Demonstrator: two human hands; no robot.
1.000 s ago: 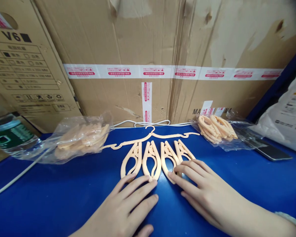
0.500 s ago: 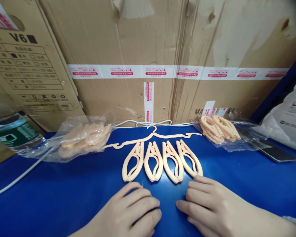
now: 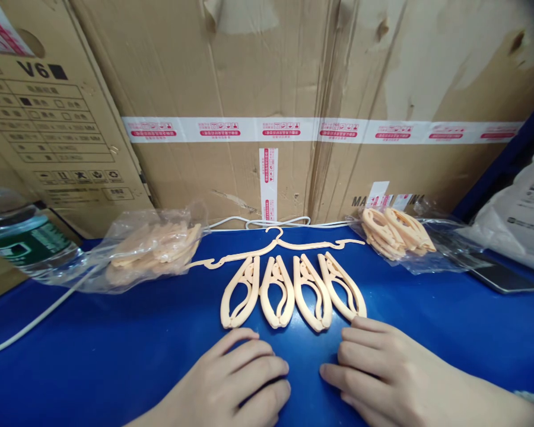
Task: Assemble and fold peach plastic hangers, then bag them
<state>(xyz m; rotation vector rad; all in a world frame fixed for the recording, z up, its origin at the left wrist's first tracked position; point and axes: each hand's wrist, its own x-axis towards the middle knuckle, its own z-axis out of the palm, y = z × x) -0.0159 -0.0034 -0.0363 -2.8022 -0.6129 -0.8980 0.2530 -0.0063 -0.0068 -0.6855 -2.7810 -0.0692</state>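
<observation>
My left hand [image 3: 229, 382] rests on the blue table, fingers loosely bent and a little apart, holding nothing. Across from it, my right hand [image 3: 380, 373] lies with its fingers loosely curled and no object in them. One of its fingertips is at the lower end of the rightmost folded hanger [image 3: 359, 303]; I cannot tell whether they touch. Several folded cream plastic hangers stand side by side in a row, among them the leftmost folded hanger [image 3: 226, 305], just beyond my left hand. Behind the row lies an unfolded hanger [image 3: 249, 254] with its hook pointing away from me.
Clear bags of folded hangers lie at left [image 3: 153, 246] and right [image 3: 394, 234]. A bottle with a green label [image 3: 26, 240] is at far left, near a white cable [image 3: 40, 329]. A dark flat device [image 3: 505, 277] lies at right. Cardboard boxes [image 3: 213, 178] wall the back.
</observation>
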